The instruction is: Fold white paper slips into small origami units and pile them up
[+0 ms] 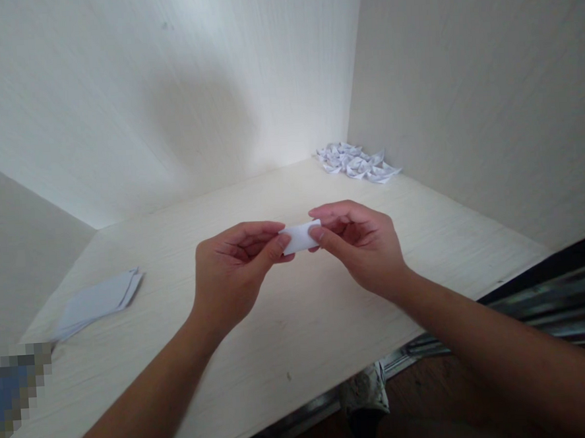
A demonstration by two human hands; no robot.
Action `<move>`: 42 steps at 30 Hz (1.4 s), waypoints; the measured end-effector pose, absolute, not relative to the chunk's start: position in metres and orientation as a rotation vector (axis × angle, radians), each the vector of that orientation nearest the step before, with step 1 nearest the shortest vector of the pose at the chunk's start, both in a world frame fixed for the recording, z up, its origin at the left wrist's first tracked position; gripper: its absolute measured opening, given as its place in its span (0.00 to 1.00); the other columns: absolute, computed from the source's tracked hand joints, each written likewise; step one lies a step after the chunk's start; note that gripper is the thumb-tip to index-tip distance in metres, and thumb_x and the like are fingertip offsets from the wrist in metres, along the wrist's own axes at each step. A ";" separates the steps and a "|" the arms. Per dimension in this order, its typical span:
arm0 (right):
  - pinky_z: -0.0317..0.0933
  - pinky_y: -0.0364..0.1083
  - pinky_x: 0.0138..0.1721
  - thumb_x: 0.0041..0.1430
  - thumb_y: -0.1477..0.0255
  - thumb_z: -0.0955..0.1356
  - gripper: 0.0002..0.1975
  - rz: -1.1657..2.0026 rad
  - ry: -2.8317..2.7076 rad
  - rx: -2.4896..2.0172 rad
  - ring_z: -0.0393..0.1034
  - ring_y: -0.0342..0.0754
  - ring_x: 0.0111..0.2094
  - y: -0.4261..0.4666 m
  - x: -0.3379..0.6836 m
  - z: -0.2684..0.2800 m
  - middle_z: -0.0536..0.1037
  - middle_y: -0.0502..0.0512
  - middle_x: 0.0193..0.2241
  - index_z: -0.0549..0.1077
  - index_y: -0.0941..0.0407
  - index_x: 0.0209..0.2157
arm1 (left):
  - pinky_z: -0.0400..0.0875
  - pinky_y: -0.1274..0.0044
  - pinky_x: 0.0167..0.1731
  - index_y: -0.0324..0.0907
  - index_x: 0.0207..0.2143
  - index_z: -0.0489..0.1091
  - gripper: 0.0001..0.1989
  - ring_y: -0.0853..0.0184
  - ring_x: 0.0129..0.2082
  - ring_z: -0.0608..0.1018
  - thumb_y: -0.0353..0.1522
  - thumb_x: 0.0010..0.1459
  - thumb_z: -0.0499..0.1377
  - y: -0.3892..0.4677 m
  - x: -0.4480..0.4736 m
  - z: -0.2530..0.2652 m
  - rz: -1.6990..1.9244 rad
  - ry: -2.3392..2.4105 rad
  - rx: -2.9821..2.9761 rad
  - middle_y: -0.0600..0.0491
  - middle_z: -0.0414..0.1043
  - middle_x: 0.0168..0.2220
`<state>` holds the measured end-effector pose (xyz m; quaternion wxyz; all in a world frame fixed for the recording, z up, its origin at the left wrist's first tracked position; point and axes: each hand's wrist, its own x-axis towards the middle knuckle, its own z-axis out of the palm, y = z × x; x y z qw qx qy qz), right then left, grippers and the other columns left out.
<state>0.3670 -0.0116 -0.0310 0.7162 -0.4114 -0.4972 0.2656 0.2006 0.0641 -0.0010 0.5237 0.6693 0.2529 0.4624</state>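
Note:
A small folded piece of white paper (301, 236) is held up above the table, stretched between my two hands. My left hand (240, 262) pinches its left end between thumb and fingers. At the other end, my right hand (361, 244) grips it the same way, thumb on the near face. The paper looks like a narrow flat rectangle; its back side and the fingers behind it are partly hidden.
A stack of white paper sheets (97, 302) lies at the left of the pale table (299, 331). Several folded white paper shapes (356, 162) are piled in the far right corner. Pale panels (273, 68) stand behind and at both sides. A pixelated patch covers the lower left edge.

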 end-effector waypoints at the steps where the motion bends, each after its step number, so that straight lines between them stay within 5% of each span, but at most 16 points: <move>1: 0.73 0.43 0.32 0.57 0.71 0.77 0.09 0.588 -1.105 -0.928 0.77 0.42 0.28 -0.012 0.367 -0.031 0.82 0.48 0.28 0.79 0.54 0.40 | 0.86 0.75 0.31 0.41 0.33 0.81 0.06 0.66 0.27 0.85 0.29 0.51 0.72 0.064 0.200 -0.001 1.104 0.606 1.600 0.54 0.83 0.28; 42: 0.71 0.44 0.31 0.54 0.73 0.77 0.05 0.382 -1.136 -1.065 0.78 0.45 0.30 -0.012 0.369 -0.030 0.84 0.51 0.30 0.82 0.54 0.34 | 0.86 0.78 0.30 0.42 0.34 0.82 0.07 0.66 0.27 0.85 0.28 0.51 0.72 0.066 0.196 0.002 1.103 0.631 1.720 0.54 0.84 0.28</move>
